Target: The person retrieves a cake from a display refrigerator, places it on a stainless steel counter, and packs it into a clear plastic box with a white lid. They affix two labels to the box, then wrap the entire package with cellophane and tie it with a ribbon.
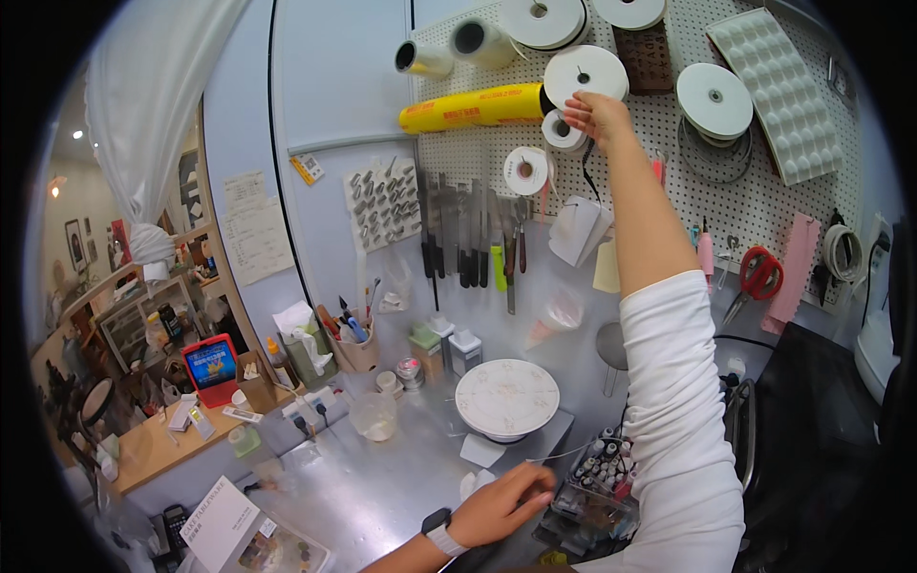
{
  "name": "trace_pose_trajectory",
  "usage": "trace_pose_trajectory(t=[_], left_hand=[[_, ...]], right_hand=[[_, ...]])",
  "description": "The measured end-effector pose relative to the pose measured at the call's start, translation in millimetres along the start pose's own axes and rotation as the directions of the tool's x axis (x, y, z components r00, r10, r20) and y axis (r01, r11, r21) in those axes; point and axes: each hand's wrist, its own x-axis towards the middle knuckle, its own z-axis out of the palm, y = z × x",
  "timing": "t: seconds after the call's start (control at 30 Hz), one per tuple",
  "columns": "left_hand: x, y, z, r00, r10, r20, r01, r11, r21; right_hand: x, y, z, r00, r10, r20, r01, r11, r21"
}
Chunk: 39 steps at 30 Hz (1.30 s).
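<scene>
My right hand (598, 120) reaches up to the pegboard, its fingers in front of the lower edge of a large white ribbon spool (586, 71); whether they grip anything is hard to tell. A smaller white roll (557, 132) hangs just below it, and a yellow roll of plastic wrap (473, 107) lies to the left. My left hand (512, 501), a watch on its wrist, hovers low over the steel table with curled, parted fingers and nothing seen in it. Beyond it stands a round white cake turntable (507, 397), a white card (481, 450) at its foot.
Palette knives (466, 251) and red-handled scissors (761, 276) hang on the wall. Small bottles in a clear rack (602, 465) stand right of the left hand. A plastic measuring cup (374, 417) is on the steel table (337, 494), with a cake tableware box (221, 519) at lower left.
</scene>
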Motion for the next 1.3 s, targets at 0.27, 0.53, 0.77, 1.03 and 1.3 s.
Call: trace_pose_trajectory(t=[0.27,0.53,0.77,1.03,1.3], left_hand=[[-243.6,-256.0,49.5,0.388,-0.795,-0.466,0.892,0.197,0.407],[-308.9,-272.8,88.9,0.058,-0.898,-0.437,0.908,-0.135,0.397],[-281.6,-271.1,65.2,0.15,-0.876,-0.459,0.886,-0.087,0.455],[-269.1,-272.0,54.3,0.222,-0.865,-0.449,0.854,-0.05,0.517],[-271.1,-270.4,52.7,0.258,-0.858,-0.443,0.838,-0.029,0.545]], right_hand=[[39.4,-23.4,36.3,0.972,-0.223,0.073,0.209,0.964,0.163],[43.5,1.8,34.1,0.963,-0.231,0.136,0.231,0.973,0.019],[24.0,-30.2,-37.5,0.868,-0.482,-0.118,0.452,0.866,-0.213],[-0.4,-41.6,-72.4,0.848,-0.463,-0.258,0.211,0.741,-0.638],[-45.6,-73.0,-134.1,0.01,-0.948,-0.318,0.114,0.317,-0.942]])
